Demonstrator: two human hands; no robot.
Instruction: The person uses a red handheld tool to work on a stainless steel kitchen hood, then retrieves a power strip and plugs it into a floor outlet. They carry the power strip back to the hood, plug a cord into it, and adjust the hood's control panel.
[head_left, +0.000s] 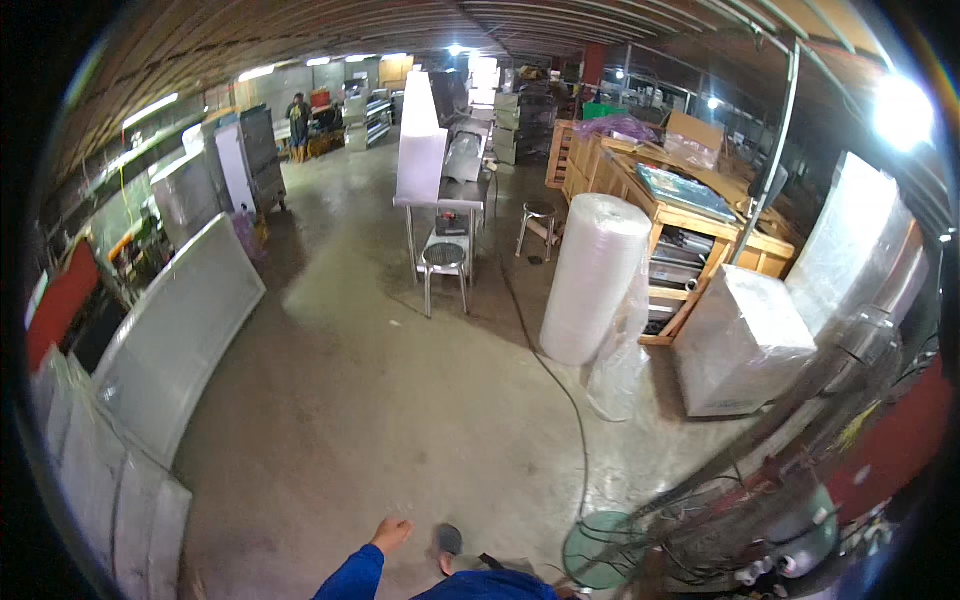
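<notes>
Concrete floor below; dark shoe just right of left fingers.

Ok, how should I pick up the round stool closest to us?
Probably by opposite edges of the stool's round seat, coming from the near side: it stands upright, seat on top, and the metal table is right behind it.
</notes>
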